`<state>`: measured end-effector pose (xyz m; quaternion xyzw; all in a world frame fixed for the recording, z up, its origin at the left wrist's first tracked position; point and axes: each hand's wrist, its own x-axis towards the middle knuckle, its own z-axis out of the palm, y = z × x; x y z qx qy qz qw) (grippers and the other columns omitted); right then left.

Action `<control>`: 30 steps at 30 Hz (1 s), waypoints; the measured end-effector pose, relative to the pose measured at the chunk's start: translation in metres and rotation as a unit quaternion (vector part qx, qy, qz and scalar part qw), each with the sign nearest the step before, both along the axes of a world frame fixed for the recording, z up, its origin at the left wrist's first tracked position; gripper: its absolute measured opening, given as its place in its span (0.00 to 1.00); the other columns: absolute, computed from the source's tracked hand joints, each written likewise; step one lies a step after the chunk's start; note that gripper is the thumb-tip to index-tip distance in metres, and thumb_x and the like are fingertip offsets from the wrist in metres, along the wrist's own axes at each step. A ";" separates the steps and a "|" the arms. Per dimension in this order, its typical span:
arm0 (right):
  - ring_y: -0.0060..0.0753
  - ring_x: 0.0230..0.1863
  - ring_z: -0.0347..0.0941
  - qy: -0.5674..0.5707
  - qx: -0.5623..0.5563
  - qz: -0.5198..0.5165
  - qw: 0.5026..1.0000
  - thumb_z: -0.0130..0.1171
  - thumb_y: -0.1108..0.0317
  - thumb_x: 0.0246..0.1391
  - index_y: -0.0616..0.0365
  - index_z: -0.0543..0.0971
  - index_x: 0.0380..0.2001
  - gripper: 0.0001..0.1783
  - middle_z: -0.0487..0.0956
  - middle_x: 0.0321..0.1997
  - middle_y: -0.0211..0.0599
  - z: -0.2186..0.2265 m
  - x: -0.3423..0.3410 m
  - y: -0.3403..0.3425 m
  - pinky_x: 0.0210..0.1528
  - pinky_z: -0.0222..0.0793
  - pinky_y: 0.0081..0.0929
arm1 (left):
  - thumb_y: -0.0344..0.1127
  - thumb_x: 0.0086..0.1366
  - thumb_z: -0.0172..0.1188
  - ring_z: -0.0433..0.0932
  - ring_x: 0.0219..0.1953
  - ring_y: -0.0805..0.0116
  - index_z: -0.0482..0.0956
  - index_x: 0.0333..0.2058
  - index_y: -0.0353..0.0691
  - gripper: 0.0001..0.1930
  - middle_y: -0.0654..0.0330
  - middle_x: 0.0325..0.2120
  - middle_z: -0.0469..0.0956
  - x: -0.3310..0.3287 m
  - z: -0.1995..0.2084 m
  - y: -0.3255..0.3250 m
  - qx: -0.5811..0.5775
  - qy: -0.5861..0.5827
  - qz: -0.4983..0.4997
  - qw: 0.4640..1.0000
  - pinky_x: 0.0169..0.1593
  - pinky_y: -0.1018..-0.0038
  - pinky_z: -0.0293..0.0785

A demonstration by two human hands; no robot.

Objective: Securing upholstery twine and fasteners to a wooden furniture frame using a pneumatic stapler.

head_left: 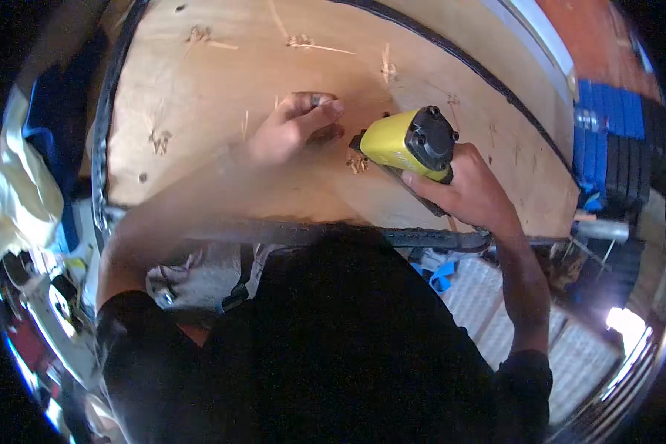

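Observation:
My right hand [475, 189] is wrapped round the grip of a yellow and black power stapler [394, 139]. Its black nose end is close to the wooden panel [274, 196], beside a small tuft of tan strands [357, 164]. To the left of the stapler, my left hand [297, 127] hovers over or rests on the panel with its fingers curled together. What those fingers hold, if anything, is hidden. The left forearm is blurred. More frayed tufts, such as the strand tuft [300, 41] at the far side, are fixed across the wood.
Black edging [422, 237] runs round the panel. Stacked blue items [607, 111] stand at the right. Pale cloth [26, 177] hangs at the left, above assorted clutter. Whitish ribbed sheets [570, 362] and a blue strap [440, 275] lie below the near edge.

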<state>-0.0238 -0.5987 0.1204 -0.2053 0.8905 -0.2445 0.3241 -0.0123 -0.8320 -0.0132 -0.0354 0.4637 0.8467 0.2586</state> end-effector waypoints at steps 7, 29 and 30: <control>0.44 0.35 0.81 0.011 -0.061 -0.005 0.998 0.64 0.63 0.50 0.63 0.80 0.39 0.16 0.82 0.32 0.50 -0.012 0.001 0.004 0.40 0.75 0.36 | 0.40 0.72 0.50 0.62 0.23 0.83 0.69 0.24 0.44 0.16 0.73 0.18 0.63 0.000 -0.015 -0.002 0.050 0.092 -0.032 0.994 0.27 0.81 0.58; 0.19 0.21 0.71 -0.077 -0.052 -0.048 0.994 0.61 0.64 0.56 0.63 0.79 0.37 0.12 0.75 0.21 0.30 -0.018 -0.008 0.007 0.25 0.68 0.24 | 0.33 0.64 0.60 0.75 0.36 0.61 0.79 0.31 0.37 0.06 0.57 0.29 0.73 0.038 0.002 0.010 -0.401 0.460 0.178 0.772 0.39 0.67 0.73; 0.24 0.24 0.75 -0.094 -0.034 -0.068 0.993 0.62 0.63 0.54 0.63 0.79 0.36 0.13 0.79 0.23 0.36 -0.013 -0.011 0.009 0.30 0.71 0.29 | 0.33 0.62 0.61 0.75 0.36 0.57 0.80 0.30 0.38 0.05 0.56 0.29 0.73 0.050 0.005 0.017 -0.470 0.428 0.176 0.752 0.39 0.66 0.73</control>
